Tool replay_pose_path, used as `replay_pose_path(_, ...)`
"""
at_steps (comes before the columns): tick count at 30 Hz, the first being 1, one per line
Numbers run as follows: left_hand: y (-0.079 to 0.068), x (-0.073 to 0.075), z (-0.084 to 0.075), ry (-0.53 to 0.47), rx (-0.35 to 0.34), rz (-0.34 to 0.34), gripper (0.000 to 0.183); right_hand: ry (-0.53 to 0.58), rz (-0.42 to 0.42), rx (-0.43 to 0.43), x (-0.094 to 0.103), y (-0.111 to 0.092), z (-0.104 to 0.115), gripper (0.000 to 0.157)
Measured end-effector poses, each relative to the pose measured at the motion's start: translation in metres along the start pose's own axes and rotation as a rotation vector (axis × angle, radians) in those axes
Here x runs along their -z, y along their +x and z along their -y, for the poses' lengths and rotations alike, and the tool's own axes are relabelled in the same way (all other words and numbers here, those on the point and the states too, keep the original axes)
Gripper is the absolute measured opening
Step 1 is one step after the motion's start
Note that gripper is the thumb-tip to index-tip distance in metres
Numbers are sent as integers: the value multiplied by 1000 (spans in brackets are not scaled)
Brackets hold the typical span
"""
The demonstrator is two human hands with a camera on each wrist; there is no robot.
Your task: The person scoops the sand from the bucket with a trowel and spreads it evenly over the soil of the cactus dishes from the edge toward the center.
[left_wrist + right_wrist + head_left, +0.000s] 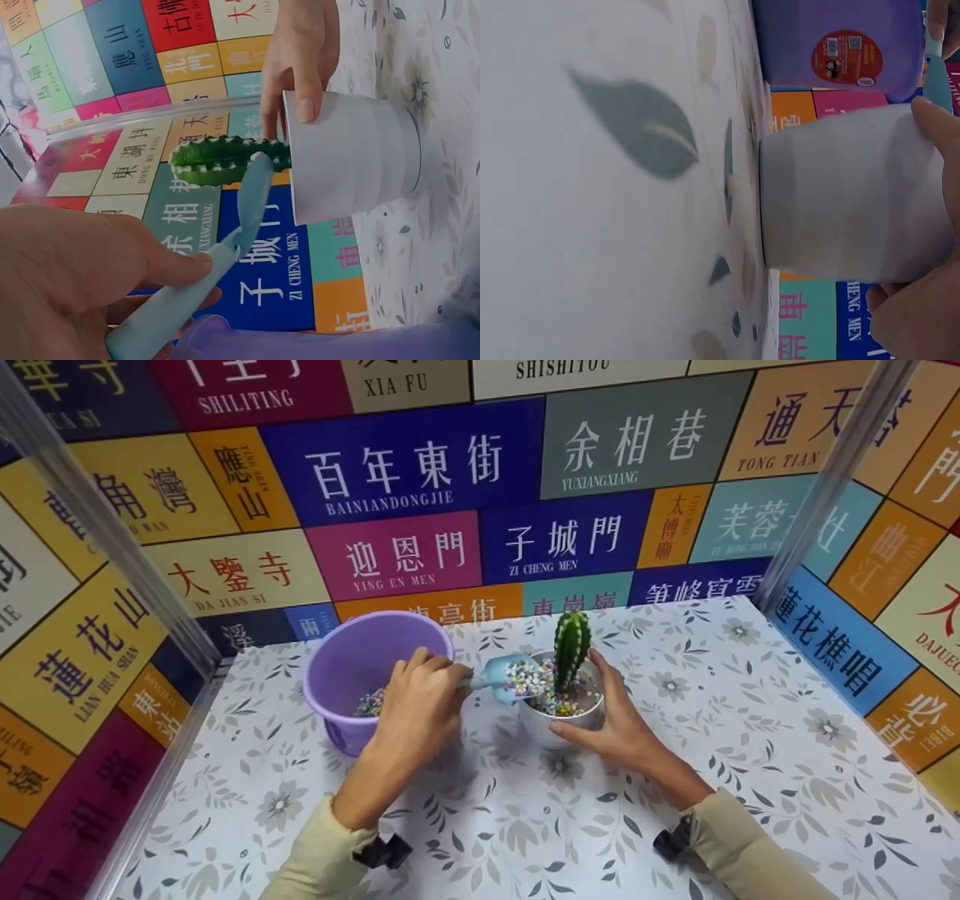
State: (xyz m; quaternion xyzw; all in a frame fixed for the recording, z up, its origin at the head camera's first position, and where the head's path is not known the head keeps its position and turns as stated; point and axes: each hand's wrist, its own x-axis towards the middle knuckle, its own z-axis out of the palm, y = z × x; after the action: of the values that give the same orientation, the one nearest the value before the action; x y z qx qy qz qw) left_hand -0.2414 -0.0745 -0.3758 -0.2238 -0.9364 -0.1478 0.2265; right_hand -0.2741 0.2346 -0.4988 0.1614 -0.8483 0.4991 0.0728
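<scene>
My left hand (pixel 421 701) grips the handle of a light blue scoop (pixel 495 678). Small multicoloured pebbles (pixel 527 676) fill the scoop, whose tip is at the rim of a white flowerpot (pixel 546 727). A green cactus (pixel 572 649) stands upright in the pot, with more coloured pebbles around its base. My right hand (pixel 619 720) holds the pot's right side, thumb at the front and fingers behind. In the left wrist view the scoop (pixel 255 199) is beside the cactus (pixel 225 161).
A purple bucket (pixel 319 660) with pebbles in its bottom stands left of the pot, partly behind my left hand. The tabletop (pixel 525 825) wears a leaf-and-flower print. Colourful sign-printed walls (pixel 420 457) rise behind and at both sides, with clear corner strips (pixel 832 487).
</scene>
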Motion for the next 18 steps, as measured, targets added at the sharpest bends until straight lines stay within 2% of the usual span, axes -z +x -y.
replay_pose_path(5,2,-1,4,-69,5,-14,18,113,101,9,12,3,-7,123)
replay_pose_path(9,3,-2,4,-78,-3,-18,16,123,156,-34,18,3,-10,121)
replay_pose_path(18,4,-1,-1,-74,-16,13,15,-31,59,-77,8,2,-5,127)
